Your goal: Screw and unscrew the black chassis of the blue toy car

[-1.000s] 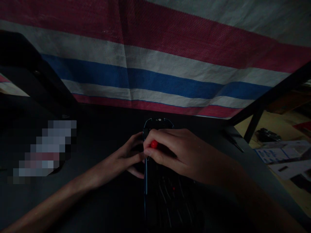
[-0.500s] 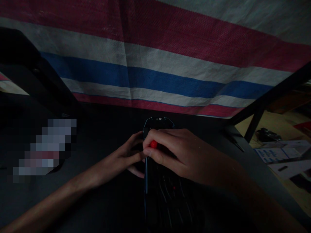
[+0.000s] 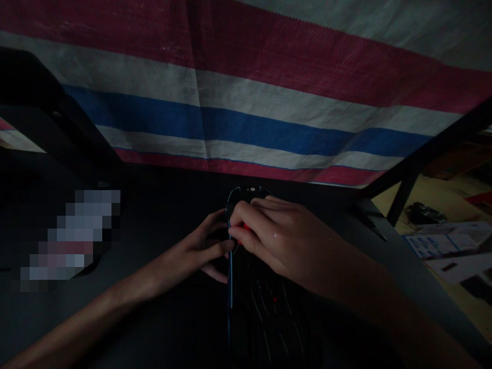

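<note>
In the head view, the long black device (image 3: 257, 312) lies on the dark, matte desk (image 3: 161, 207), reaching from the centre toward six o'clock, its far end rounded and its rim glossy blue. The right hand (image 3: 279, 236) pinches a red tool (image 3: 243, 236) above it; the left hand (image 3: 202, 248), loosely spread, touches its nine-o'clock edge. At twelve hangs creased, woven, striped sheeting (image 3: 269, 125).
</note>
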